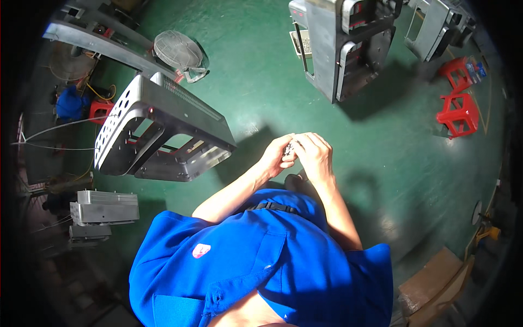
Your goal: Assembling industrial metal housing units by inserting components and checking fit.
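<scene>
In front of my waist, both hands are drawn close together. My left hand [277, 156] is cupped with its fingers curled around a cluster of small silvery pieces [289, 147], too small to name. Over that cluster my right hand [316, 154] bends its fingers down, the tips at the pieces; whether it pinches one is hidden. To the left of my hands stands a grey metal housing [188, 117] with round holes along its side and a large dark opening.
A floor fan [178, 50] stands beyond the housing. A tall metal cabinet frame [323, 49] is ahead right, and red plastic stools [458, 114] are at the far right. Stacked grey metal boxes [104, 208] sit at left, cardboard [431, 279] at lower right. The floor [261, 82] is green.
</scene>
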### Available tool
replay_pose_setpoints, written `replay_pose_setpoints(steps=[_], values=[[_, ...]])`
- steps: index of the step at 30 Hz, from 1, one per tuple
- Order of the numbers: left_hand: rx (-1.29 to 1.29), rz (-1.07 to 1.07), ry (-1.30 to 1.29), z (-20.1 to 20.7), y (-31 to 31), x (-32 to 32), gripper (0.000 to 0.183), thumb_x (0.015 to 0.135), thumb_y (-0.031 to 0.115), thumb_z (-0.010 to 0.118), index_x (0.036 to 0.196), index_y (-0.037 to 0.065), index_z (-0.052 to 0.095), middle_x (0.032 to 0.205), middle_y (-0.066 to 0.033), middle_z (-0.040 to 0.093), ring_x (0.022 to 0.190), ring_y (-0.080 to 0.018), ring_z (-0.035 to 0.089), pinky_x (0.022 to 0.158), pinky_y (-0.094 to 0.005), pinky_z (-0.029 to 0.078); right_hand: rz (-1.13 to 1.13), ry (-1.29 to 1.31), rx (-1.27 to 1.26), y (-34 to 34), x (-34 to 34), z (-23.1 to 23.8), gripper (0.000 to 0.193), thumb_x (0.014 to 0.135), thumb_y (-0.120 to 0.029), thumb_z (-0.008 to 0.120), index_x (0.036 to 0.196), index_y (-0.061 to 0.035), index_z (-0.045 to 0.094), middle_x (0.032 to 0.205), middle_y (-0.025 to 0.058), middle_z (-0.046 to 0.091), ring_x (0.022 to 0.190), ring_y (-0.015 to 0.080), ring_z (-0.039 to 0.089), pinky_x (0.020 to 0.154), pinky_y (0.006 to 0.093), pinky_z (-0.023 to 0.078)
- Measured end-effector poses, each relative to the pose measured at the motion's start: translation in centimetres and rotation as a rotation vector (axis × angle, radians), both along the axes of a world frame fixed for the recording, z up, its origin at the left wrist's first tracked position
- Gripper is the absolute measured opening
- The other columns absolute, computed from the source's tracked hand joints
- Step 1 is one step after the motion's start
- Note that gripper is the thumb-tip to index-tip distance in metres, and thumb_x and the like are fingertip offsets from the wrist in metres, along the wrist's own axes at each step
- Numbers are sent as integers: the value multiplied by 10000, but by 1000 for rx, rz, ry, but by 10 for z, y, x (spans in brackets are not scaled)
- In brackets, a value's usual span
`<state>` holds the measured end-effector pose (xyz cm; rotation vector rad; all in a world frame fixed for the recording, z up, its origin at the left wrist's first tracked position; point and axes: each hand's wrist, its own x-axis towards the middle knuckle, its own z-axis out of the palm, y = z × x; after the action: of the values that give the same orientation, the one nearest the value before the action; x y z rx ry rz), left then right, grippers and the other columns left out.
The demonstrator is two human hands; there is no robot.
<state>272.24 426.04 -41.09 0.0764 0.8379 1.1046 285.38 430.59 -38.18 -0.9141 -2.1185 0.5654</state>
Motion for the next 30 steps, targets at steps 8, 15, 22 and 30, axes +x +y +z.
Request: replay_pose_setpoints(steps=[8,15,22,30], values=[[12,72,59,11,49,58,252,929,317,483,817,96,527,628,21,485,434,-31,318,361,-179,232,16,237,-412,53,55,4,41,769,-17,642,801,-5,621,732,72,615,602,153,628,567,263,489],[-14,127,46,21,81,61,207,913,295,532,828,109,502,645,10,491,432,-19,317,357,-162,231,51,489,-691,90,63,11,51,760,-4,661,791,8,622,739,65,641,639,122,631,592,243,487],[74,110,121,21,141,36,199,940,276,486,820,118,472,649,42,432,447,-10,270,355,-155,204,-64,665,-621,187,47,3,53,772,-22,656,805,10,629,692,31,635,661,71,599,594,223,474],[171,144,-10,20,229,-24,198,947,272,471,832,110,478,646,42,425,436,-25,274,337,-174,196,-349,256,274,297,-11,34,79,673,-136,725,731,-131,670,697,-30,560,662,170,541,620,330,400]])
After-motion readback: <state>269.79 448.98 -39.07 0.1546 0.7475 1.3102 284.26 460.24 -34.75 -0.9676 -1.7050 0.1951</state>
